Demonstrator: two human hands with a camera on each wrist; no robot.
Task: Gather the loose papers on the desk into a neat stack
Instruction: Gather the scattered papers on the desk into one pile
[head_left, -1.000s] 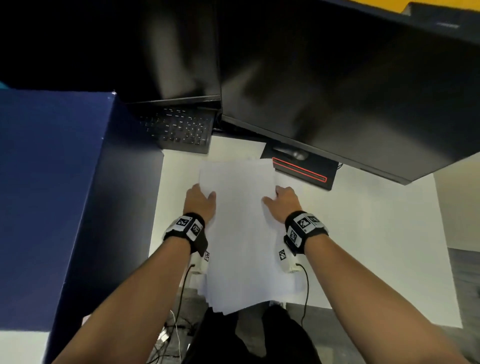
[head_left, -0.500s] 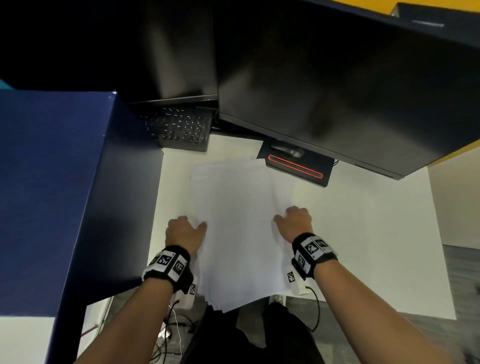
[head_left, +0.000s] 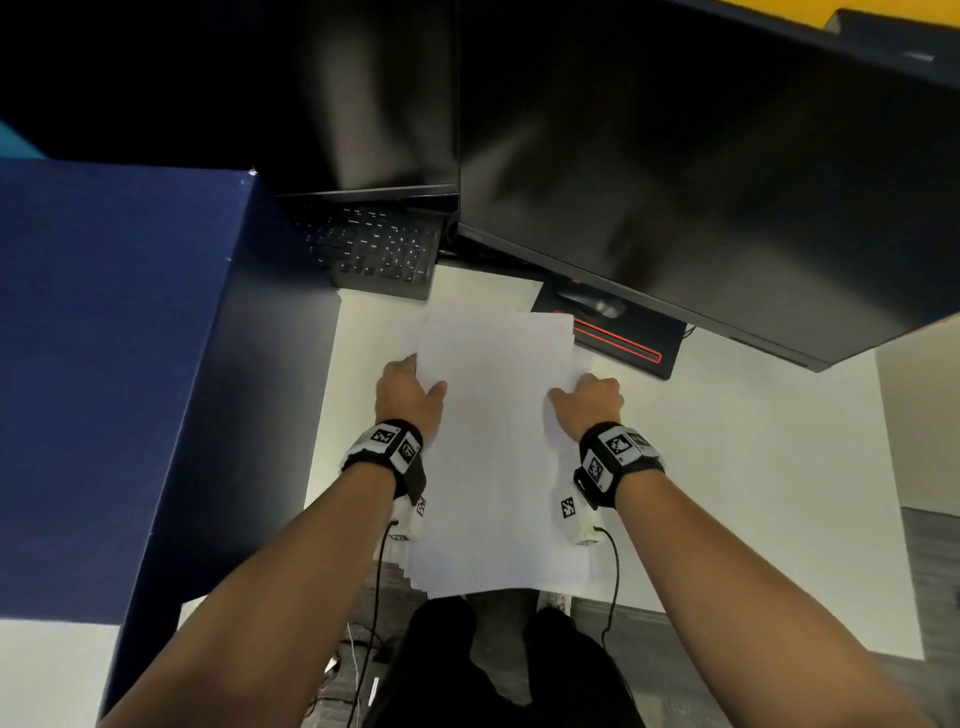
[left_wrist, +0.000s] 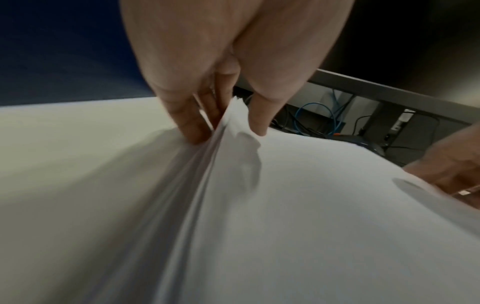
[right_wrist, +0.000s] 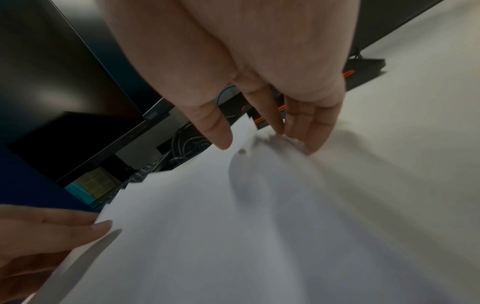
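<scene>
A stack of white papers (head_left: 493, 452) lies lengthwise on the white desk (head_left: 753, 493), its near end hanging over the desk's front edge with sheets slightly fanned there. My left hand (head_left: 410, 387) grips the stack's left edge, thumb on top. In the left wrist view the left hand (left_wrist: 228, 131) pinches the raised paper edge (left_wrist: 207, 174), fingers (left_wrist: 192, 127) underneath. My right hand (head_left: 587, 397) holds the right edge. In the right wrist view its thumb (right_wrist: 218, 133) sits over the papers (right_wrist: 233, 236) and its fingers (right_wrist: 309, 131) press the edge.
Two dark monitors (head_left: 675, 182) overhang the back of the desk. A black keyboard (head_left: 379, 249) lies behind the stack, and a monitor base with a red line (head_left: 623, 345) sits at its far right corner. A blue partition (head_left: 130, 364) walls the left side.
Both hands drew back toward me along the stack's sides, then slid forward again to its far part. The far end of the stack now looks narrower and more even.
</scene>
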